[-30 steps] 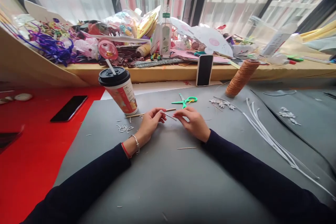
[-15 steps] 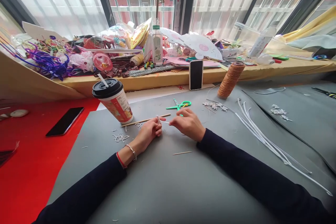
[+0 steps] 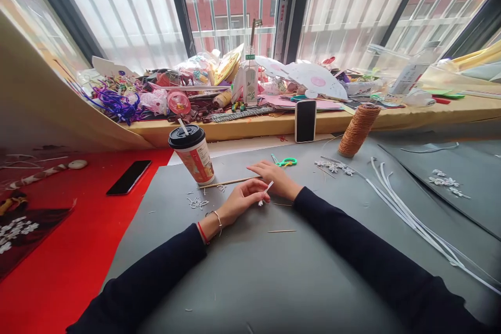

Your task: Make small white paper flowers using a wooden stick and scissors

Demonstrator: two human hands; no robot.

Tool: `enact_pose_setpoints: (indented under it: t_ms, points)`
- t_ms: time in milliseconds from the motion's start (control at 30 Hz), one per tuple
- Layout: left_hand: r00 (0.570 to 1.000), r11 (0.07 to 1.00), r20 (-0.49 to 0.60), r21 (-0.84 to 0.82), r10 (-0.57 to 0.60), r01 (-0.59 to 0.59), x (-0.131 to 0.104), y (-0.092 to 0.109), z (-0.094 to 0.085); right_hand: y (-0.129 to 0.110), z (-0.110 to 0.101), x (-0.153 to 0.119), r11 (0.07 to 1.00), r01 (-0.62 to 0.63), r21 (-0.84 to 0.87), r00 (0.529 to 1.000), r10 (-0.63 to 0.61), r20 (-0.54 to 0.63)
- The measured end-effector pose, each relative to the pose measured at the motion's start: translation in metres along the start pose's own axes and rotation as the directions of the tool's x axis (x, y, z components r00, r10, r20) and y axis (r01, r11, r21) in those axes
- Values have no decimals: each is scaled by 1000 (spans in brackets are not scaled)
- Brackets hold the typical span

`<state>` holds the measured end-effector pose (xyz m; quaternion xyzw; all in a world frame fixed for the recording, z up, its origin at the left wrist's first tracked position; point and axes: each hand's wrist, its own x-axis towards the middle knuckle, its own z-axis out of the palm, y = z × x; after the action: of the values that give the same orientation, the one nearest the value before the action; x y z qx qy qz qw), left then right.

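My left hand (image 3: 246,197) pinches a short white cord (image 3: 266,192) between thumb and fingertips; a small knotted white lump shows at its lower end. Just behind it, my right hand (image 3: 277,178) reaches leftward with fingers stretched out, holding nothing that I can see. Its fingertips are close to a wooden stick (image 3: 230,181), whose right end lies near or under them; contact is unclear. Green-handled scissors (image 3: 288,162) lie beyond the right hand. One thin pointed stick (image 3: 282,204) lies beside the right wrist, another thin stick (image 3: 282,230) nearer me.
White cord clippings (image 3: 198,202) lie by a paper cup (image 3: 194,159). White cord flowers (image 3: 335,167), a brown twine spool (image 3: 359,130) and long white cords (image 3: 410,219) are at right. A phone (image 3: 305,121) stands at the ledge; another phone (image 3: 129,177) lies left.
My right hand has let go of the thin white strand drawn from my left hand and now stretches leftward behind it. My left hand has turned, still holding the cord. The camera view has shifted.
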<state>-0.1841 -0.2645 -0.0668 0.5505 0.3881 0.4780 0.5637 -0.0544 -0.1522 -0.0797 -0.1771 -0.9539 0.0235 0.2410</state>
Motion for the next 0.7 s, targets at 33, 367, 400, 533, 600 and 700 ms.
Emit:
enact_pose_setpoints:
  t_ms: [33, 367, 400, 533, 600, 700]
  points:
    - [1000, 1000, -1, 0, 2, -2, 0, 0, -1, -3, 6, 7, 1000, 3, -4, 999, -3, 42]
    - [997, 999, -65, 33, -37, 39, 0, -4, -5, 4, -30, -17, 951, -179, 253, 977, 203, -71]
    - [996, 999, -84, 34, -34, 37, 0, -3, -4, 4, -38, -23, 892, -200, 406, 965, 251, -77]
    - [991, 998, -135, 59, -22, 30, 0, -4, -4, 0, -58, -37, 472, -216, 855, 928, 373, 29]
    - [988, 998, -156, 58, -18, 27, -1, -6, -5, -4, -64, -41, 298, -206, 932, 912, 403, 73]
    - [979, 1000, -205, 4, -24, 25, -1, -11, -7, -11, -72, -44, 160, -194, 968, 888, 447, 104]
